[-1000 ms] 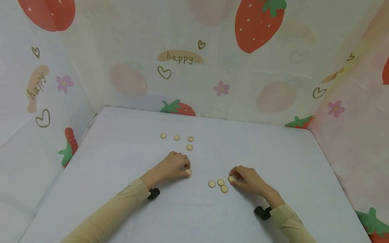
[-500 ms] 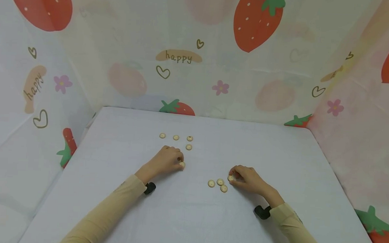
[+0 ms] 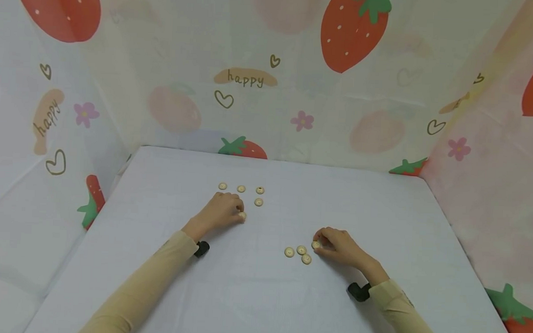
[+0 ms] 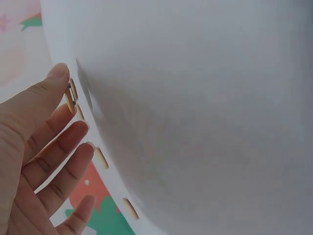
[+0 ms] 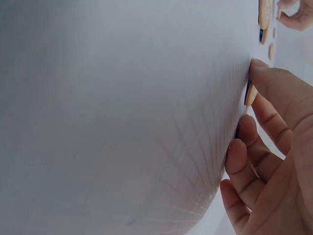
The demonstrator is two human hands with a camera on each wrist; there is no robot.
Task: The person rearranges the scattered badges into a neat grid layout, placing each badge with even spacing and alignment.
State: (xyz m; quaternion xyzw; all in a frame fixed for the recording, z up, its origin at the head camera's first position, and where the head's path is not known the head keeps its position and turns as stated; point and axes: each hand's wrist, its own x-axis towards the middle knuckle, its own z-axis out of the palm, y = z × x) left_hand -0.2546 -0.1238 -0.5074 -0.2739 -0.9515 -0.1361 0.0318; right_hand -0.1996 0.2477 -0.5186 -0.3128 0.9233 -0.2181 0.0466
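My left hand (image 3: 218,210) pinches a round cream-coloured button (image 3: 242,215) between thumb and index finger. In the left wrist view this button (image 4: 72,98) stands on edge, close to the table surface; whether it touches is hard to tell. At the right, my right hand (image 3: 340,246) holds another button (image 3: 316,244) by its rim, thumb and fingertips down at the cloth. The right wrist view shows that button (image 5: 251,94) partly hidden behind the thumb. Just left of the right hand lies a small group of loose buttons (image 3: 301,250).
Beyond the left hand, a row of buttons (image 3: 241,188) lies on the white-covered table (image 3: 379,205), with one more button (image 3: 258,202) in front of the row's right end. A strawberry-print curtain (image 3: 304,89) closes off the back and sides. Each wrist wears a black camera (image 3: 359,291).
My left hand has moved left and away from me, carrying its button from right of centre to just in front of the row. The right hand and its button have stayed put.
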